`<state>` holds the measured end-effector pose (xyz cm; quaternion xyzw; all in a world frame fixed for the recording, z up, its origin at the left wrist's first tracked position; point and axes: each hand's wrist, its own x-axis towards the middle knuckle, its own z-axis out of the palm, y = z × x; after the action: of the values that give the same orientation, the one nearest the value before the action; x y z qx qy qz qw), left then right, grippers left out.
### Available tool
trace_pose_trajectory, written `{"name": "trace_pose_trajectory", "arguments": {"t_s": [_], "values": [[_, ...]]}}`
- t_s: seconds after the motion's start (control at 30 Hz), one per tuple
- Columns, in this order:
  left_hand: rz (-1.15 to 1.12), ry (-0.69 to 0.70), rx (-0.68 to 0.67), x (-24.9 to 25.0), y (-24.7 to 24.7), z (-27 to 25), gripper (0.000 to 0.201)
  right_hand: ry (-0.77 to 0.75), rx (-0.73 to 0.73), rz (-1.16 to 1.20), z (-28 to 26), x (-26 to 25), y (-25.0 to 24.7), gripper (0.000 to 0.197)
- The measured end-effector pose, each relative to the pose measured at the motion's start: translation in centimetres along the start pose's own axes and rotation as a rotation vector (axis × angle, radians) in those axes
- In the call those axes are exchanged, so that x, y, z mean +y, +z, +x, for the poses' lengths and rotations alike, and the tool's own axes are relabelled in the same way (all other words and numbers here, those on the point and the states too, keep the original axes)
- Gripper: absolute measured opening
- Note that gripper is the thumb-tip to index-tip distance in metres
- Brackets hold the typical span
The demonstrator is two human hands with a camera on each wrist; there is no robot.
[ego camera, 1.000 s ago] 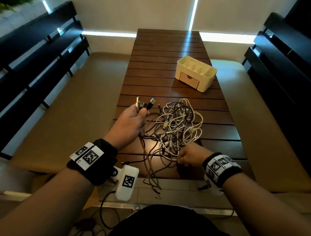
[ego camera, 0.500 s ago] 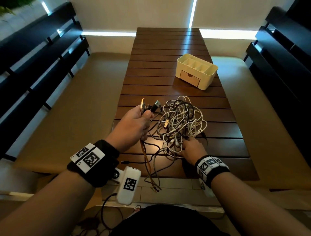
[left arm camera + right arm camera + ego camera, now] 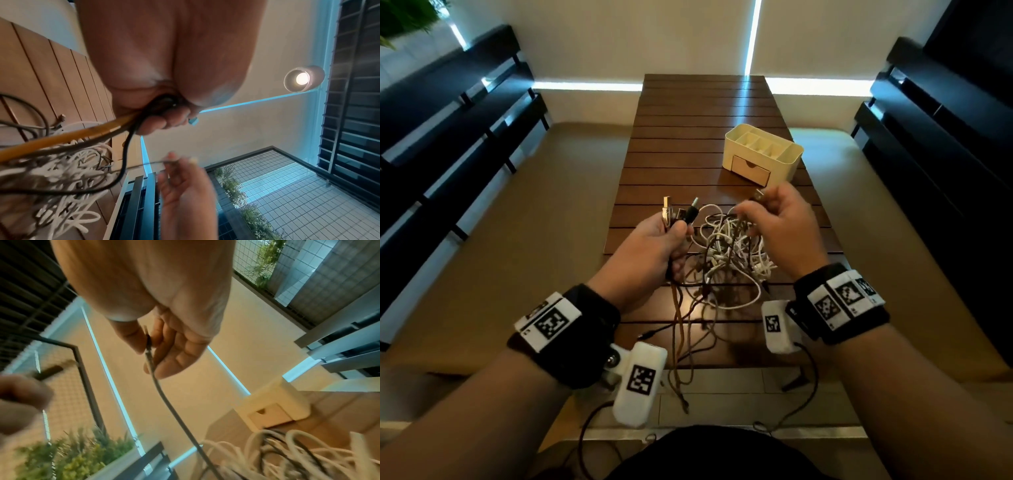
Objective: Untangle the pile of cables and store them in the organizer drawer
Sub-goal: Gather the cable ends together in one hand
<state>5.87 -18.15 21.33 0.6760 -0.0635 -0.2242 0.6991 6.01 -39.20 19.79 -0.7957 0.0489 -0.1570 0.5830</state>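
Note:
A tangle of white, black and brown cables (image 3: 726,253) lies on the slatted wooden table (image 3: 705,113), partly lifted between my hands. My left hand (image 3: 654,240) grips a bundle of cable ends, their plugs (image 3: 679,214) sticking up above the fist; in the left wrist view the yellow-brown and black cables (image 3: 86,133) run out of its fist. My right hand (image 3: 777,219) is raised over the pile and pinches one dark cable end (image 3: 149,344) between thumb and fingers, its plug (image 3: 757,195) poking out. The cream organizer (image 3: 763,154) stands beyond, its drawer (image 3: 751,170) closed.
Several loose cable ends (image 3: 681,342) hang over the table's near edge. Padded benches (image 3: 517,222) run along both sides of the table, with dark slatted backs (image 3: 448,113) behind them. A plant (image 3: 72,456) shows in the right wrist view.
My right hand has risen from the near edge of the pile and now holds a cable end up beside the organizer. The left hand keeps its bundle and has barely moved.

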Motion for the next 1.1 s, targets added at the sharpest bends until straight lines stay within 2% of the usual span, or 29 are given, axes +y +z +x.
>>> {"name": "trace_pose_trajectory", "arguments": {"t_s": [0.07,0.17,0.27,0.33,0.4,0.53,0.73,1.1], "values": [[-0.047,0.028,0.027,-0.3,0.3,0.2,0.018,-0.017,-0.011,0.097,0.0,-0.7,0.3,0.019],[-0.153,0.051,0.043,-0.1,0.8,0.1,0.02,0.063,-0.058,0.104,-0.3,0.5,0.9,0.025],[-0.257,0.027,0.027,0.1,0.8,0.1,0.045,0.13,-0.085,0.048,-0.6,1.2,0.8,0.024],[-0.296,0.013,0.03,0.0,0.6,0.3,0.061,0.122,-0.121,0.103,-0.5,0.3,0.5,0.022],[-0.314,0.004,0.045,-0.3,0.5,0.6,0.065,0.091,-0.154,0.198,-0.1,-0.7,0.1,0.025],[-0.313,0.003,0.072,-0.6,0.8,1.0,0.056,0.073,-0.172,0.172,-0.1,-1.0,-0.1,0.023],[-0.188,0.055,0.079,-0.8,1.7,1.3,0.022,0.069,-0.167,0.057,-2.3,-0.2,1.4,0.022],[0.114,0.176,0.068,-1.1,3.5,1.7,0.014,0.007,-0.024,0.074,-3.2,-1.5,2.3,0.004]]}}
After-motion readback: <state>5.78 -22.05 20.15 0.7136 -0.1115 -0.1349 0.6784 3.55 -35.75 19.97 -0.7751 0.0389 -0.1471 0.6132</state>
